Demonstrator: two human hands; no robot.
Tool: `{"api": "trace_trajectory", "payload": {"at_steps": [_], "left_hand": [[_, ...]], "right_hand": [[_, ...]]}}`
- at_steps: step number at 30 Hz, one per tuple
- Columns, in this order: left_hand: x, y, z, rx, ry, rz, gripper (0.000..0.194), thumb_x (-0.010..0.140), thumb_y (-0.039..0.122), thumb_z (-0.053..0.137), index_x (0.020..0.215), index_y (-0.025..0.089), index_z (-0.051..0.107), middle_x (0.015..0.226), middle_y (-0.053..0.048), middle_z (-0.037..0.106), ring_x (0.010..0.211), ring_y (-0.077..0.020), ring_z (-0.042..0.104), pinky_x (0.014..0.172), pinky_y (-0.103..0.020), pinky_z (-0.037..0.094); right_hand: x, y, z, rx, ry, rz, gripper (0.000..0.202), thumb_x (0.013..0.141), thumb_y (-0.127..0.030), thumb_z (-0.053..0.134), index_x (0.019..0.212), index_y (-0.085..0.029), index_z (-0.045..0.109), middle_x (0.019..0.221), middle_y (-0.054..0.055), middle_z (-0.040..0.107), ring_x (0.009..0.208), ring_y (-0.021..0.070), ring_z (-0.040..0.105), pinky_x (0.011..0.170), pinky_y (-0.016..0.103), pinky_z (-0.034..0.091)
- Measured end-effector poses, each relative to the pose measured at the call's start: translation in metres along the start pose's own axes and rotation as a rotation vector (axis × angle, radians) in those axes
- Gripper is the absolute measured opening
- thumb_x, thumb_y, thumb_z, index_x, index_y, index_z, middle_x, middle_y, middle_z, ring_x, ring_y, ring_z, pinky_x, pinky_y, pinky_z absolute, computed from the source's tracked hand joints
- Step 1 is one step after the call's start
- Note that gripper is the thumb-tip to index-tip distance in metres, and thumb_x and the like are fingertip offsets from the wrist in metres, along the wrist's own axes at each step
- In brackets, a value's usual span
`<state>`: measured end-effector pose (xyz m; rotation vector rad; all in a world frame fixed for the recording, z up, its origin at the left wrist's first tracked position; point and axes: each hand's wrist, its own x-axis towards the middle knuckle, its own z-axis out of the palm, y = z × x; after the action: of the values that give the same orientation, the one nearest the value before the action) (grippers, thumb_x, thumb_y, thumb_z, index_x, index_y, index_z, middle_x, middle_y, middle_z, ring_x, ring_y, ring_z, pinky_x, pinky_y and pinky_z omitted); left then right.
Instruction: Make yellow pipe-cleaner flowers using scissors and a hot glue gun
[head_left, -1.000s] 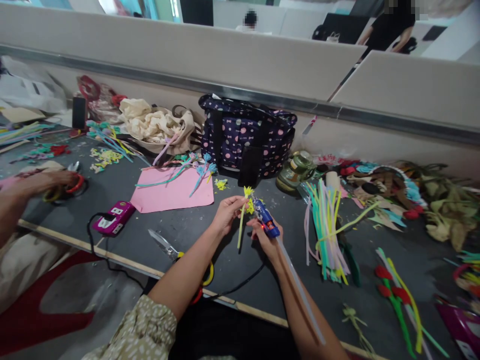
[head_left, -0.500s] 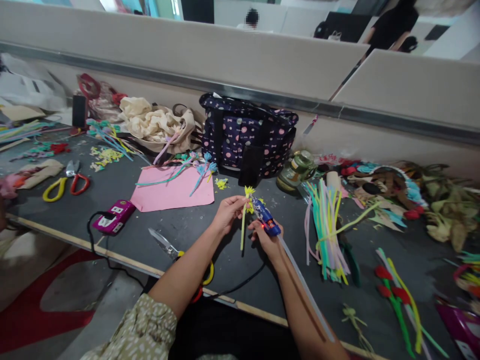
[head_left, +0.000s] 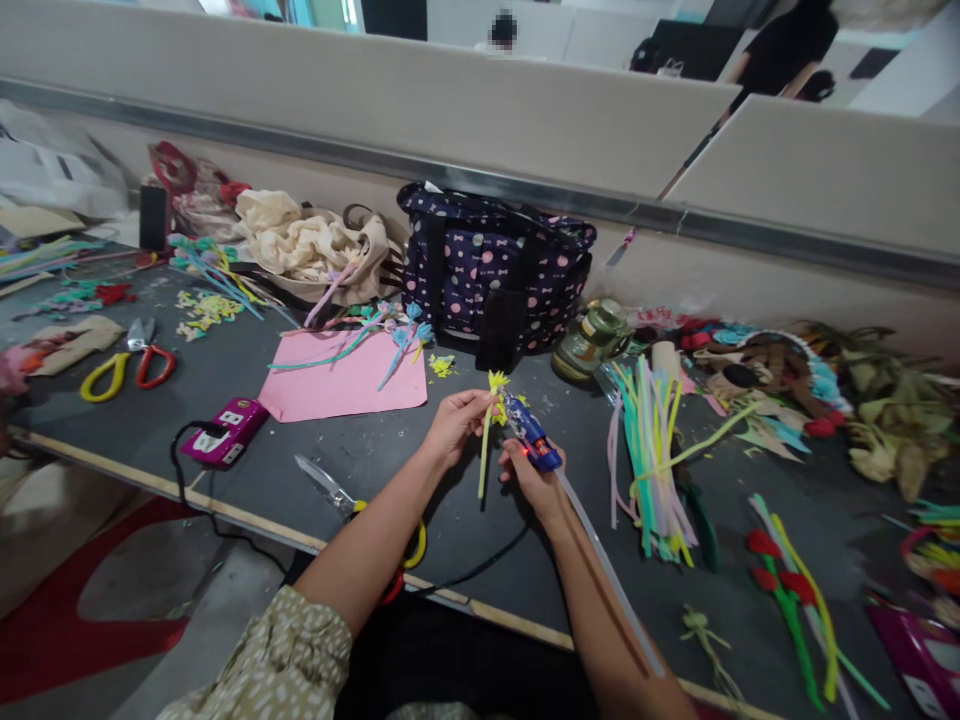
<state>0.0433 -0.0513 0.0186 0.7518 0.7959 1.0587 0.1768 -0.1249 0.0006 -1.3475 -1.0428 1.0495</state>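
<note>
Between the fingertips of my left hand (head_left: 459,428) is a yellow pipe-cleaner flower (head_left: 485,440), its petals up and its pale stem hanging down. My right hand (head_left: 534,478) is wrapped around a blue hot glue gun (head_left: 531,432) with a small red light lit. The gun's nozzle end meets the flower just below its petals; whether it touches is too small to tell. A long clear glue stick (head_left: 611,570) sticks out of the gun's back and lies along my right forearm. Under my left forearm lie scissors (head_left: 330,485), partly hidden.
A pink sheet (head_left: 349,375) with pipe-cleaner flowers lies to the left, near a purple power strip (head_left: 226,432). Behind my hands stand a dark patterned bag (head_left: 499,265), a phone (head_left: 501,330) and a green bottle (head_left: 592,340). Bundled pipe cleaners (head_left: 652,460) lie right. A black cord (head_left: 487,570) crosses the table edge.
Both hands hold nearly the same pose, with the glue gun still at the flower. The view has shifted very slightly.
</note>
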Motion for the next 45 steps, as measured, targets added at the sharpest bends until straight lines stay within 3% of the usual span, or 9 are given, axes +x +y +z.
{"api": "trace_trajectory", "payload": {"at_steps": [7,23,45], "left_hand": [[0.000,-0.002,-0.002,-0.013,-0.016,0.005,0.034,0.065,0.041,0.077,0.082,0.012,0.070,0.070,-0.004,0.066,0.048,-0.0046,0.048,0.045,-0.017,0.034],[0.000,-0.002,-0.001,-0.010,-0.024,-0.003,0.032,0.067,0.040,0.076,0.081,0.012,0.071,0.070,-0.004,0.064,0.051,-0.0049,0.049,0.047,-0.017,0.035],[-0.002,-0.001,0.000,0.007,-0.044,0.009,0.032,0.067,0.041,0.075,0.081,0.012,0.070,0.069,-0.002,0.064,0.050,-0.0049,0.048,0.047,-0.018,0.035]], "right_hand": [[-0.001,-0.008,-0.001,-0.009,-0.029,0.014,0.036,0.072,-0.050,0.068,0.077,-0.015,0.062,0.064,0.004,0.067,0.043,0.0119,0.059,0.045,0.023,0.052],[0.000,-0.009,-0.001,-0.031,-0.022,0.042,0.038,0.072,-0.053,0.067,0.071,-0.015,0.063,0.061,0.004,0.066,0.042,0.0125,0.059,0.043,0.024,0.050],[-0.001,0.000,0.000,-0.051,0.014,0.033,0.036,0.070,-0.051,0.069,0.072,-0.015,0.061,0.053,-0.001,0.061,0.038,0.0111,0.056,0.039,0.021,0.048]]}}
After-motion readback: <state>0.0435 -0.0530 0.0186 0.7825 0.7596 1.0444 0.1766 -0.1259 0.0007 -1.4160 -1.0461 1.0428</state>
